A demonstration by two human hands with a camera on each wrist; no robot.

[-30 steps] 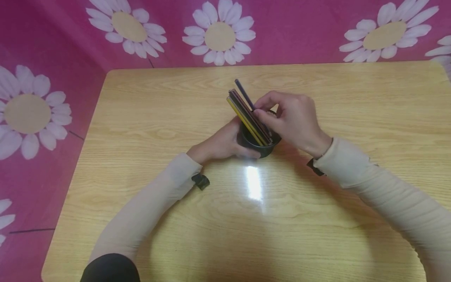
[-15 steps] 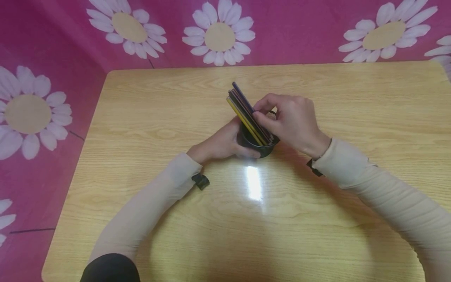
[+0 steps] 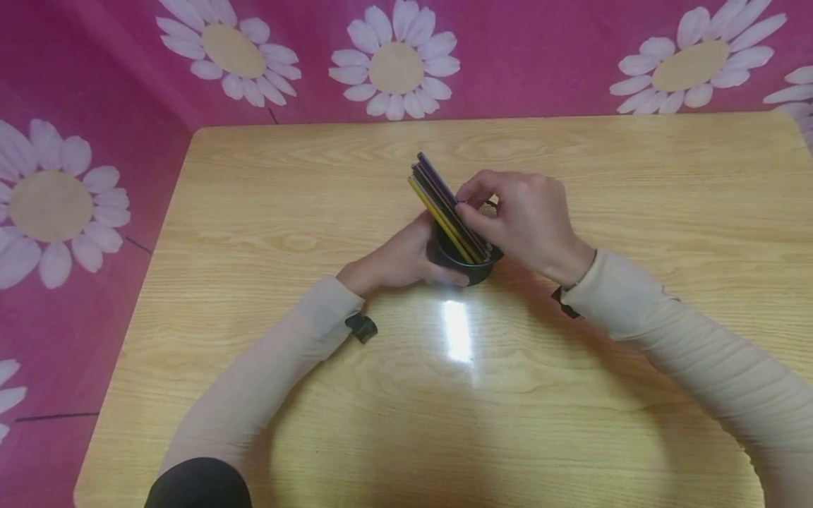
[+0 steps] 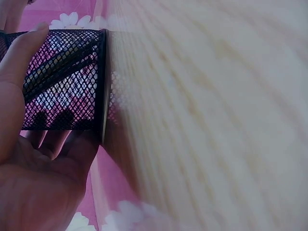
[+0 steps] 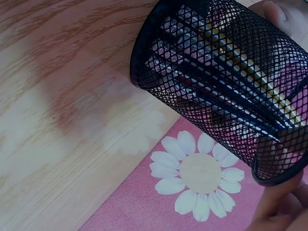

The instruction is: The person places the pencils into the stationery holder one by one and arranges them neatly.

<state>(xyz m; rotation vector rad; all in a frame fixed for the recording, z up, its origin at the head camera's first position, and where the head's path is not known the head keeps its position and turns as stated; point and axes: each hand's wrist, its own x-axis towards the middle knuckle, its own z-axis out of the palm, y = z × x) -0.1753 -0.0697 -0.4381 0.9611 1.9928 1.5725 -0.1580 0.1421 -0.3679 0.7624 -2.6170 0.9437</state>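
Observation:
A black mesh pencil cup (image 3: 480,274) stands near the middle of the table, gripped round its side by my left hand (image 3: 399,257). In the left wrist view the thumb lies across the mesh (image 4: 72,96) and the fingers are on its other side. Several pencils lean left out of the cup, a yellow pencil (image 3: 438,214) nearest me. My right hand (image 3: 527,220), over the cup's right side, pinches a dark blue pencil (image 3: 430,171) between thumb and forefinger beside the others. Through the mesh in the right wrist view, the pencils' lower ends (image 5: 173,53) show near the base.
The wooden table (image 3: 305,190) reaches back to a pink cloth (image 3: 527,56) with white daisies. A bright light reflection (image 3: 457,331) lies on the tabletop in front of the cup. Each wrist carries a small dark camera mount (image 3: 362,327).
The dark blue pencil, pinched in my right hand, has tipped left and slid lower into the cup, coming against the other pencils. My left hand and the cup have stayed put.

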